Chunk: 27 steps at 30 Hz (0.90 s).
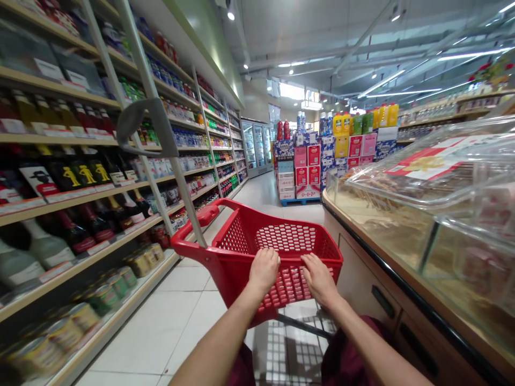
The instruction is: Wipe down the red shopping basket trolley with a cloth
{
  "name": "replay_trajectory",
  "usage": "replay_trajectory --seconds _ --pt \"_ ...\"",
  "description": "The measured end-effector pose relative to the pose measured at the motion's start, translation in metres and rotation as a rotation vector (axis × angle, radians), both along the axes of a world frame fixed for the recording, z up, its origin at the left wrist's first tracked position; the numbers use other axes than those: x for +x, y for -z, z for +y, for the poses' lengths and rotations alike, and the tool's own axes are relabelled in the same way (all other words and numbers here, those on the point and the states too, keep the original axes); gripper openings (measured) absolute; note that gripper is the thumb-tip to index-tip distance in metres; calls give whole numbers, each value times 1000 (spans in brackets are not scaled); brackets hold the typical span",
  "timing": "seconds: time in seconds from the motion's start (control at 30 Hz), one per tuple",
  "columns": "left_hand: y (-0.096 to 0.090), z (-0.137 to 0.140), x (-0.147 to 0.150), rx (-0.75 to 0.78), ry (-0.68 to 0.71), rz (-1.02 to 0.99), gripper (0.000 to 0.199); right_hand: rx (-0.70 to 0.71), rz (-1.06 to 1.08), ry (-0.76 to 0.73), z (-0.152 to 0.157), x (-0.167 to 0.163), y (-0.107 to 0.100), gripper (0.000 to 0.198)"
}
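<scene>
A red plastic shopping cart (227,271) stands in front of me, turned sideways, its handle to the left and a tall metal pole with a grey loop rising from it. The inside of its basket that I can see holds nothing. My left hand (264,271) is closed over the near rim, and a small white spot shows by its fingertips. To the right of it, my right hand (319,279) has its fingers curled over the same rim. Both forearms reach up from the bottom of the view. The undersides of the fingers are hidden.
Shelves (100,246) of bottles and cans run along the left. A glass-sided display counter (398,273) with clear plastic packs (442,155) stands close on the right. Ahead, stacked drink cartons (308,166) rest on a blue pallet (300,202). Glass-door fridges (255,142) stand farther back.
</scene>
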<state>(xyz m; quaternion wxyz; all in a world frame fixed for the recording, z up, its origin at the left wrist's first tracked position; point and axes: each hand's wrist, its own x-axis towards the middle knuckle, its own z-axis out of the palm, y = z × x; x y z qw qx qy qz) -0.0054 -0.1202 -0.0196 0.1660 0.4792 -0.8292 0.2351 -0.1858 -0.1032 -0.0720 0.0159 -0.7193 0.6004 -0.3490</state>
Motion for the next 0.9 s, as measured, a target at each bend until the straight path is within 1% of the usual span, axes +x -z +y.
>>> replay_trajectory --seconds 0.1,0.2,0.27,0.33,0.37,0.47,0.57,0.63,0.7,0.73,0.83,0.9 --pt "-21 4 48 -23 -62 -14 27 -3 5 -19 1 -3 1 39" --pt "-39 10 101 -80 -175 8 32 -28 -16 -24 1 -3 5 39" --pt "-43 12 117 -110 -229 23 35 -64 -36 -21 -1 -3 9 39" --pt "-37 11 111 -101 -228 18 36 -91 -49 -18 -2 -2 11 39" --pt "-32 10 101 -80 -211 12 36 -96 -49 -20 -2 -2 12 40" --pt "-19 7 60 9 -152 7 35 -85 -34 -32 -3 -2 13 42" --pt "-14 7 28 52 -137 51 37 -78 -20 -22 -3 -2 14 43" --pt "-15 8 20 59 -140 79 36 -82 -23 -3 -3 -3 14 43" --pt "-18 8 25 69 -130 73 30 -85 -23 -5 -3 -5 15 43" --pt "-20 7 32 72 -116 53 30 -84 -19 -15 -2 -6 15 44" --pt "-33 8 67 62 -98 6 39 -87 -2 -48 -2 -8 15 45" --pt "-41 10 91 32 -147 -1 39 -99 -6 -43 -2 -7 14 45"
